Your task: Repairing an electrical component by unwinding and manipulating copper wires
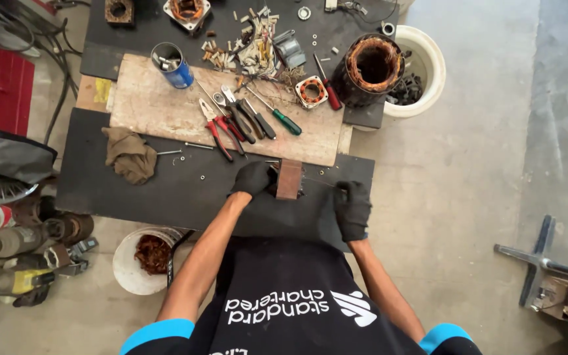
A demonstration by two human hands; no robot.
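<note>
Head view: the person is wearing black gloves on both hands. The left hand (252, 179) is pressing against the left side of a small rust-brown block (289, 179), fingers curled closed around it; the block is sitting upright at the near middle of the dark tabletop (133, 190). The right hand (352, 209) is lying just right of the block, apart from it, fingers closed in a fist, seemingly pulling a thin wire (320, 182). Red-handled pliers (218, 131) and a green-handled screwdriver (283, 119) are lying farther off on a wooden board (159, 105).
</note>
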